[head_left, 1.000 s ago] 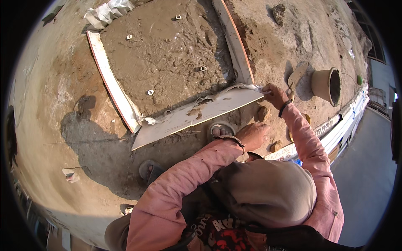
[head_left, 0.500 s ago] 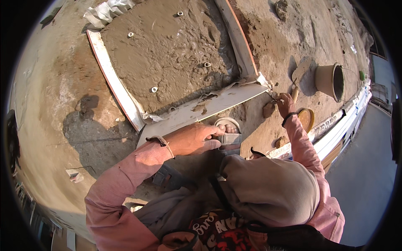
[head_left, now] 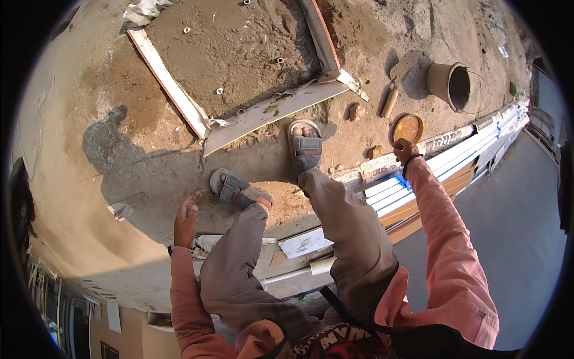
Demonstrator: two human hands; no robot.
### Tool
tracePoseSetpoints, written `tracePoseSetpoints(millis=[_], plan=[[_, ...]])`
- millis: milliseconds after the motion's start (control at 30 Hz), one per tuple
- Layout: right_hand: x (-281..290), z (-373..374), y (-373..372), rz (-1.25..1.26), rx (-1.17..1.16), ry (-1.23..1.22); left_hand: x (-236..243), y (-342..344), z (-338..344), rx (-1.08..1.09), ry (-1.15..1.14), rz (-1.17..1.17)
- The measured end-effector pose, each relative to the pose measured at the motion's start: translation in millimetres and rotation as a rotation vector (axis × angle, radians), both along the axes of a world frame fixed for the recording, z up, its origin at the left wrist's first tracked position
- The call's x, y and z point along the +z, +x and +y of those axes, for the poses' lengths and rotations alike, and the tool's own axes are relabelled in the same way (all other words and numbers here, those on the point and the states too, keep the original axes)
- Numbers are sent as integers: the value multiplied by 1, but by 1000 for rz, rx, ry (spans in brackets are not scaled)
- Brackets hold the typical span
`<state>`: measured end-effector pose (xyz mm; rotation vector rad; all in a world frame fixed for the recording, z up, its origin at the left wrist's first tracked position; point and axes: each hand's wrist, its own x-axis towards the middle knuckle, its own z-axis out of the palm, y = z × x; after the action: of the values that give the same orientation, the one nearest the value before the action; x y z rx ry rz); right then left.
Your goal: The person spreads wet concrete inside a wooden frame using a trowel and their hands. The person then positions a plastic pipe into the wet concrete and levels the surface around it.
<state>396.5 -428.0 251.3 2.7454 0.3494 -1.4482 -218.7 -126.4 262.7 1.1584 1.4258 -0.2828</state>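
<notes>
My left hand (head_left: 186, 222) hangs low over the ground at the left, its fingers stretched out and nothing in it. At the right, my right hand (head_left: 405, 151) has its fingers curled, overlapping the near rim of a round yellow-brown shallow dish (head_left: 409, 128) in the view. Whether it touches the dish, and what is between the fingers, I cannot make out. Beyond the dish lies a tool with a wooden handle (head_left: 390, 102), seemingly a trowel. Farther off, wet grey mortar (head_left: 239, 60) fills a board-sided frame (head_left: 278, 113), and several short pipe ends stick out of it.
A bucket (head_left: 439, 84) with a wire handle stands at the right. Stones (head_left: 357, 112) lie near the dish. My sandalled feet (head_left: 306, 146) stand by the frame's near board. Long stacked boards (head_left: 445, 161) run along the right. A broken piece (head_left: 121, 210) lies at the left.
My body has risen from its bend, and both legs now show. My left hand has swung down and left from the near board; my right hand has drawn back from the frame's corner.
</notes>
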Motion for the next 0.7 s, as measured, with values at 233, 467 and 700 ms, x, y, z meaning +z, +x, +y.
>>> tracePoseSetpoints(millis=[233,467,700], plan=[[163,-64,-111,209,318,-142,150,-180,-277,-669,-224,246],[277,0,-131,246,82,142,309,-80,-187,450,-251,100],[464,94,-131,212,-155,438,417,-74,-53,700,99,-196]])
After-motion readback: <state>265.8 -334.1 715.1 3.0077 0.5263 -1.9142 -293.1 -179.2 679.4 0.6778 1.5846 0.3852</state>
